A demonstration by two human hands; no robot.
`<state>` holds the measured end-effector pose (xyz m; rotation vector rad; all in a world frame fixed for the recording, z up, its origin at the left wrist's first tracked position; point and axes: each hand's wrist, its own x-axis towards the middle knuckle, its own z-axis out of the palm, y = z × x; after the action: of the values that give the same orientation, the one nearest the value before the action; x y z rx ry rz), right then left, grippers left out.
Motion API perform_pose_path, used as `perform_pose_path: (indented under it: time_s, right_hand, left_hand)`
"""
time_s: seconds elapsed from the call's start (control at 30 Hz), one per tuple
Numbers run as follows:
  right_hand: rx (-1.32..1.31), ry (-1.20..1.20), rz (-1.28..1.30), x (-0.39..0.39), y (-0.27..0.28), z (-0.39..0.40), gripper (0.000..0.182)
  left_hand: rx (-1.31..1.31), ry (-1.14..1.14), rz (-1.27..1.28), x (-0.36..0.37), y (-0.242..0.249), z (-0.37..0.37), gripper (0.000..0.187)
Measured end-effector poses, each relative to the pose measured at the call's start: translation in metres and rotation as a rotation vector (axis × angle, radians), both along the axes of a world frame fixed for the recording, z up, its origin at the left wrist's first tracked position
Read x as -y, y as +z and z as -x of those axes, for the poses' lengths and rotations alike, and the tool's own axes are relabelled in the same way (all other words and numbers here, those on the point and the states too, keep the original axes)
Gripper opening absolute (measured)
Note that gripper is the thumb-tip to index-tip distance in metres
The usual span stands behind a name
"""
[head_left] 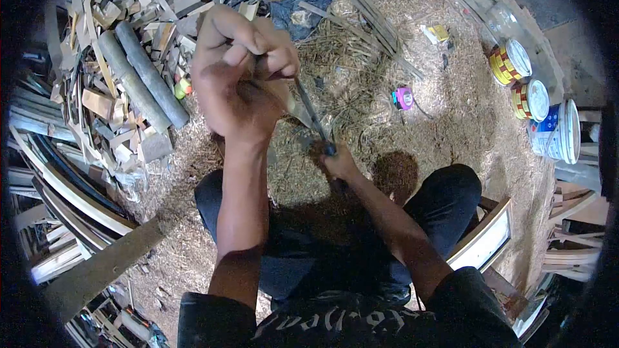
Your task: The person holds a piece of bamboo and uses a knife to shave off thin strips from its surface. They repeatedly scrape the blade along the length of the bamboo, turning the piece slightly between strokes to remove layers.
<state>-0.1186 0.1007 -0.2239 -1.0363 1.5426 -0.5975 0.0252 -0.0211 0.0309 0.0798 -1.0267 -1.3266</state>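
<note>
My left hand is raised close to the camera, its fingers curled into a pinch. From these fingertips a long, thin dark metal strip slants down to my right hand. My right hand is wrapped around the strip's lower end, where a dark blue part shows. A pale, wedge-shaped surface lies alongside the strip in this view. I cannot tell whether the strip is a file or a blade. Below both hands, the floor is covered with wood shavings.
Wood offcuts and two round poles are piled at left. A pink tape measure lies right of centre. Paint buckets line the right edge. A framed panel leans by my right knee. Long sticks lie ahead.
</note>
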Motion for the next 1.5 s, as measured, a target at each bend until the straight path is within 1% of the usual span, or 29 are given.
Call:
perform_pose_path:
  time_s: [0.07, 0.1, 0.13, 0.2, 0.27, 0.33, 0.37, 0.47, 0.5, 0.53, 0.57, 0.6, 0.63, 0.67, 0.73, 0.77, 0.8, 0.87, 0.9, 1.0, 1.03, 1.07, 1.13, 1.27, 1.3, 1.33, 1.4, 1.43, 1.5]
  right_hand:
    - [-0.175, 0.176, -0.191, -0.004, -0.027, 0.008, 0.032]
    - [-0.02, 0.086, -0.209, -0.006, -0.028, 0.009, 0.031]
    - [-0.022, 0.084, -0.208, -0.01, -0.03, 0.005, 0.031]
    - [-0.06, 0.002, 0.188, -0.012, -0.035, -0.004, 0.023]
    - [-0.007, -0.014, 0.186, -0.01, -0.035, -0.006, 0.018]
    - [-0.156, 0.086, 0.007, -0.015, -0.037, -0.006, 0.016]
    - [-0.158, 0.081, 0.012, -0.016, -0.035, -0.005, 0.016]
    - [0.061, -0.042, -0.289, -0.016, -0.016, -0.007, 0.027]
    - [-0.123, -0.003, -0.046, -0.023, -0.051, -0.007, 0.026]
    - [-0.127, -0.001, -0.049, -0.022, -0.05, -0.008, 0.026]
    - [-0.131, -0.015, 0.049, -0.023, -0.048, -0.009, 0.025]
    - [-0.131, -0.027, 0.148, -0.021, -0.038, -0.011, 0.024]
    - [-0.034, -0.001, 0.044, -0.018, 0.006, -0.01, 0.024]
    - [-0.033, -0.003, 0.042, -0.028, -0.022, -0.009, 0.024]
    - [-0.123, 0.042, 0.24, -0.044, -0.107, -0.004, 0.023]
    - [-0.056, -0.014, 0.115, -0.044, -0.116, -0.009, 0.022]
    - [-0.058, -0.02, 0.119, -0.04, -0.1, -0.014, 0.022]
    - [-0.115, -0.037, -0.058, -0.032, -0.039, -0.02, 0.033]
    - [-0.192, -0.073, 0.063, -0.032, -0.03, -0.024, 0.032]
    - [-0.239, -0.061, 0.182, -0.043, -0.058, -0.017, 0.029]
    - [-0.192, 0.065, 0.073, -0.045, -0.07, -0.011, 0.028]
    - [-0.195, 0.058, 0.08, -0.051, -0.081, -0.008, 0.028]
    - [-0.191, -0.035, 0.048, -0.048, -0.056, -0.013, 0.028]
    - [-0.302, -0.062, 0.146, -0.059, -0.057, -0.015, 0.028]
    - [-0.192, -0.103, 0.119, -0.06, -0.045, -0.014, 0.027]
    - [-0.19, -0.105, 0.116, -0.066, -0.048, -0.014, 0.027]
    - [-0.331, -0.008, 0.084, -0.062, -0.052, -0.011, 0.024]
    - [-0.241, 0.001, -0.057, -0.058, -0.039, -0.014, 0.024]
    - [-0.151, -0.088, 0.039, -0.068, -0.089, -0.025, 0.025]
  left_hand:
    - [-0.021, -0.038, -0.039, -0.001, 0.0, -0.002, 0.015]
    - [-0.005, -0.036, -0.004, 0.002, 0.0, -0.002, 0.015]
    - [0.008, -0.035, 0.028, 0.004, 0.0, -0.002, 0.015]
    - [0.004, -0.025, 0.036, 0.005, -0.001, -0.001, 0.015]
    - [0.005, -0.005, 0.033, 0.005, -0.003, -0.002, 0.015]
    - [0.011, 0.003, 0.024, 0.002, -0.001, -0.001, 0.016]
    - [0.008, -0.003, 0.029, 0.003, -0.001, -0.001, 0.016]
    - [-0.02, -0.004, -0.003, 0.009, -0.002, -0.007, 0.017]
    - [-0.011, -0.001, 0.009, 0.01, -0.003, -0.009, 0.016]
    - [-0.002, 0.008, 0.025, 0.011, -0.003, -0.011, 0.016]
    - [-0.011, 0.026, 0.006, 0.01, -0.003, -0.01, 0.017]
    - [-0.009, 0.034, 0.003, 0.011, -0.004, -0.01, 0.017]
    - [0.006, 0.033, 0.015, 0.01, -0.004, -0.01, 0.018]
    - [0.019, 0.028, 0.03, 0.008, -0.003, -0.009, 0.019]
    - [0.02, 0.017, 0.034, 0.01, -0.002, -0.009, 0.018]
    - [0.026, 0.013, 0.026, 0.011, -0.002, -0.01, 0.018]
    - [0.025, 0.007, 0.031, 0.011, 0.0, -0.012, 0.018]
    - [0.023, 0.038, -0.014, 0.011, -0.003, -0.016, 0.015]
    - [0.01, 0.003, 0.002, 0.011, -0.001, -0.017, 0.014]
    - [0.008, 0.023, 0.018, 0.002, 0.001, -0.01, 0.015]
    - [0.034, 0.037, 0.009, 0.001, 0.001, -0.009, 0.014]
    - [0.031, 0.03, 0.016, 0.001, 0.001, -0.008, 0.014]
    - [0.044, 0.07, -0.026, 0.002, 0.002, -0.009, 0.015]
    - [0.026, -0.011, 0.013, 0.013, -0.004, -0.026, 0.016]
    - [0.039, 0.008, 0.006, 0.012, -0.002, -0.024, 0.016]
    - [0.042, 0.005, 0.003, 0.009, -0.002, -0.023, 0.016]
    - [0.071, 0.019, 0.005, 0.01, 0.0, -0.02, 0.017]
    - [0.066, 0.002, -0.012, 0.01, 0.001, -0.018, 0.016]
    - [0.037, -0.013, -0.022, 0.014, 0.001, -0.021, 0.015]
